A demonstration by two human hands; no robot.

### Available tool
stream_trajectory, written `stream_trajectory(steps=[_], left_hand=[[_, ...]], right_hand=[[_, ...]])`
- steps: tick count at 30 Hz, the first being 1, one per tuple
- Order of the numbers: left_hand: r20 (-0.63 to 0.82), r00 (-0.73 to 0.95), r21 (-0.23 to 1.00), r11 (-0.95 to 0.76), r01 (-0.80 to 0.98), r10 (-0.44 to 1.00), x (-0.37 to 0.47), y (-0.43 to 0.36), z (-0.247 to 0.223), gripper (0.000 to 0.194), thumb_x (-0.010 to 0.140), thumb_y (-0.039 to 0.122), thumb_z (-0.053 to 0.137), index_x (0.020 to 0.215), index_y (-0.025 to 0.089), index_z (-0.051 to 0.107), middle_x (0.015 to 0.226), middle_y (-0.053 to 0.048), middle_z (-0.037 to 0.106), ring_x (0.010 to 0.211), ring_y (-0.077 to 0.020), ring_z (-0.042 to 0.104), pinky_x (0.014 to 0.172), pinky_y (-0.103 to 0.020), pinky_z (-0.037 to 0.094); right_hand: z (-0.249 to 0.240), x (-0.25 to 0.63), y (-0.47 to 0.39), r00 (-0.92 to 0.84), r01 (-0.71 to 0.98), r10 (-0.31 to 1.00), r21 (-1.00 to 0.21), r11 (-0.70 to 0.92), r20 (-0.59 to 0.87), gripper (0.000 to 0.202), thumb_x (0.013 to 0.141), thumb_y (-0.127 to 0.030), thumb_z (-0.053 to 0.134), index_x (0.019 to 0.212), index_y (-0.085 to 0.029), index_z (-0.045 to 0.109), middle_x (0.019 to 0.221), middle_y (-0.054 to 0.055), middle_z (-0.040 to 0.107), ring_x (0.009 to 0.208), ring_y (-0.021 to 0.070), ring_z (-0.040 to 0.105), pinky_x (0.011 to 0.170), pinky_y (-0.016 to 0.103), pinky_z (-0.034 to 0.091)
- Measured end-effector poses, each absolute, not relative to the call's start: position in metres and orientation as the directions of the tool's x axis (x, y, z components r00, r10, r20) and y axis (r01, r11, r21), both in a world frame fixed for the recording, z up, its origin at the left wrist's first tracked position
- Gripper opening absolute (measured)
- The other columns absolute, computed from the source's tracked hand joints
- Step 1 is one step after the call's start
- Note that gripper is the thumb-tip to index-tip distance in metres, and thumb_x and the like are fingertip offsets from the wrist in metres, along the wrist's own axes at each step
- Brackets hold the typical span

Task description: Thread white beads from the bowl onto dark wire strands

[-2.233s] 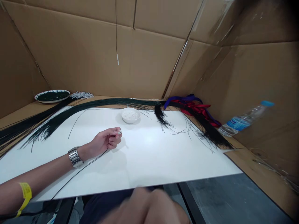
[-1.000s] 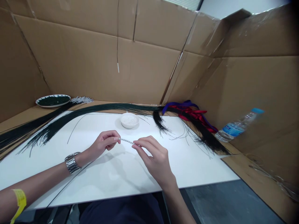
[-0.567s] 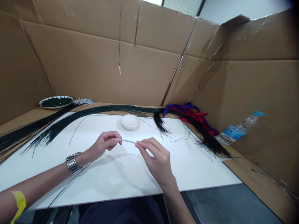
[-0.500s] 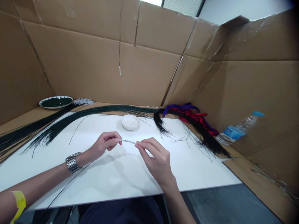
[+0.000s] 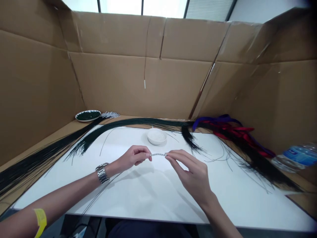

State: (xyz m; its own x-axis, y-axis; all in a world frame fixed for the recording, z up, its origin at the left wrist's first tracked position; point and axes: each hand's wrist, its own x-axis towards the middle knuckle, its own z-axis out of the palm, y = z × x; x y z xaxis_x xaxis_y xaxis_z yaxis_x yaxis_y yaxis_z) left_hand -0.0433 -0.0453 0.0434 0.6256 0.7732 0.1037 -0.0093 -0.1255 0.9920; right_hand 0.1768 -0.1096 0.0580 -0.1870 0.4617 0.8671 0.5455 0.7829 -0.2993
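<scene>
A short beaded strand (image 5: 158, 154), whitish with dark gaps, stretches nearly level between my hands above the white board (image 5: 148, 201). Its left end is pinched between the thumb and fingers of my left hand (image 5: 135, 157). My right hand (image 5: 192, 168) grips the other end with its fingertips. Thin dark cords (image 5: 99, 191) trail from below my left wrist to the board's front edge. Just beyond the strand stands a shallow white bowl (image 5: 157, 142) with whitish contents too small to name.
Behind the bowl lies a long dark-green bundle of cords (image 5: 138, 121). A plate (image 5: 77, 117) of dark-green pieces is at back left, near bead-tipped cords (image 5: 110, 114). Red ribbon (image 5: 237, 131), purple ribbon (image 5: 210, 119) and a water bottle (image 5: 297, 157) lie right. Cardboard walls (image 5: 119, 82) enclose the board.
My view has turned left and slightly up, so everything appears farther right. Both hands keep hold of the beaded strand, with little change in their grip.
</scene>
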Motion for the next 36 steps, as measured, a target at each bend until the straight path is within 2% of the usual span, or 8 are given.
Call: stream_trajectory(steps=[6, 9, 12, 15, 18, 23, 29, 36], left_hand=[[0.275, 0.333, 0.95, -0.307, 0.047, 0.902, -0.066, -0.061, 0.055, 0.032, 0.091, 0.044, 0.059, 0.082, 0.014, 0.067, 0.057, 0.005, 0.038, 0.053, -0.0083, 0.031, 0.049, -0.022, 0.023], [0.403, 0.23, 0.894, -0.435, 0.108, 0.886, -0.079, -0.067, 0.056, 0.031, 0.093, 0.041, 0.057, 0.082, 0.015, 0.068, 0.059, 0.004, 0.045, 0.053, -0.0081, 0.034, 0.05, -0.022, 0.028], [0.507, 0.178, 0.827, -0.534, 0.176, 0.844, -0.087, -0.074, 0.054, 0.026, 0.094, 0.035, 0.056, 0.082, 0.015, 0.068, 0.068, 0.0, 0.059, 0.054, -0.0079, 0.04, 0.05, -0.02, 0.034], [0.628, 0.185, 0.727, -0.655, 0.207, 0.756, -0.089, -0.084, 0.052, 0.021, 0.095, 0.027, 0.055, 0.082, 0.015, 0.068, 0.073, -0.001, 0.065, 0.054, -0.0076, 0.045, 0.049, -0.019, 0.037], [0.746, 0.208, 0.592, -0.773, 0.227, 0.632, -0.089, -0.091, 0.051, 0.016, 0.093, 0.017, 0.055, 0.083, 0.017, 0.066, 0.069, 0.001, 0.063, 0.053, -0.0069, 0.047, 0.047, -0.017, 0.037], [0.846, 0.221, 0.438, -0.868, 0.233, 0.486, -0.089, -0.095, 0.051, 0.014, 0.09, 0.007, 0.056, 0.088, 0.018, 0.065, 0.069, 0.002, 0.062, 0.054, -0.0066, 0.047, 0.049, -0.016, 0.038], [0.883, 0.229, 0.362, -0.904, 0.226, 0.41, -0.086, -0.096, 0.05, 0.016, 0.089, 0.004, 0.056, 0.092, 0.018, 0.064, 0.067, 0.001, 0.062, 0.053, -0.007, 0.045, 0.049, -0.018, 0.038], [0.878, 0.236, 0.369, -0.904, 0.218, 0.415, -0.084, -0.096, 0.048, 0.017, 0.089, 0.004, 0.056, 0.093, 0.018, 0.065, 0.069, 0.0, 0.064, 0.053, -0.0067, 0.046, 0.049, -0.017, 0.038]], right_hand=[[0.067, 0.156, -0.11, -0.038, 0.573, 0.618, -0.489, 0.657, 0.785, 0.018, 0.09, -0.015, 0.067, 0.107, -0.02, 0.071, 0.094, 0.005, 0.074, 0.067, 0.0133, 0.063, 0.068, 0.03, 0.056], [0.069, 0.144, -0.116, 0.011, 0.529, 0.646, -0.553, 0.644, 0.763, 0.014, 0.091, -0.018, 0.067, 0.103, -0.02, 0.071, 0.091, 0.004, 0.074, 0.069, 0.0137, 0.063, 0.066, 0.029, 0.056], [0.075, 0.129, -0.126, 0.006, 0.467, 0.64, -0.567, 0.678, 0.769, 0.014, 0.09, -0.017, 0.068, 0.103, -0.02, 0.071, 0.09, 0.004, 0.074, 0.069, 0.0136, 0.064, 0.065, 0.029, 0.056], [0.081, 0.117, -0.135, -0.018, 0.423, 0.602, -0.539, 0.728, 0.798, 0.017, 0.089, -0.013, 0.068, 0.104, -0.021, 0.071, 0.089, 0.004, 0.075, 0.071, 0.014, 0.066, 0.065, 0.029, 0.058], [0.081, 0.109, -0.138, -0.003, 0.379, 0.579, -0.535, 0.755, 0.816, 0.02, 0.087, -0.01, 0.07, 0.104, -0.022, 0.072, 0.089, 0.003, 0.075, 0.074, 0.0149, 0.068, 0.065, 0.029, 0.059], [0.074, 0.107, -0.137, 0.068, 0.283, 0.635, -0.626, 0.727, 0.769, 0.026, 0.086, -0.01, 0.071, 0.105, -0.027, 0.074, 0.094, 0.002, 0.076, 0.077, 0.0157, 0.071, 0.066, 0.029, 0.062], [0.073, 0.105, -0.139, 0.141, 0.209, 0.661, -0.675, 0.708, 0.737, 0.026, 0.084, -0.01, 0.073, 0.101, -0.029, 0.076, 0.09, -0.001, 0.077, 0.07, 0.0134, 0.07, 0.059, 0.024, 0.062], [0.071, 0.103, -0.138, 0.08, 0.212, 0.588, -0.59, 0.779, 0.805, 0.034, 0.087, -0.003, 0.066, 0.106, -0.029, 0.075, 0.084, -0.001, 0.075, 0.068, 0.0127, 0.069, 0.06, 0.025, 0.059]])
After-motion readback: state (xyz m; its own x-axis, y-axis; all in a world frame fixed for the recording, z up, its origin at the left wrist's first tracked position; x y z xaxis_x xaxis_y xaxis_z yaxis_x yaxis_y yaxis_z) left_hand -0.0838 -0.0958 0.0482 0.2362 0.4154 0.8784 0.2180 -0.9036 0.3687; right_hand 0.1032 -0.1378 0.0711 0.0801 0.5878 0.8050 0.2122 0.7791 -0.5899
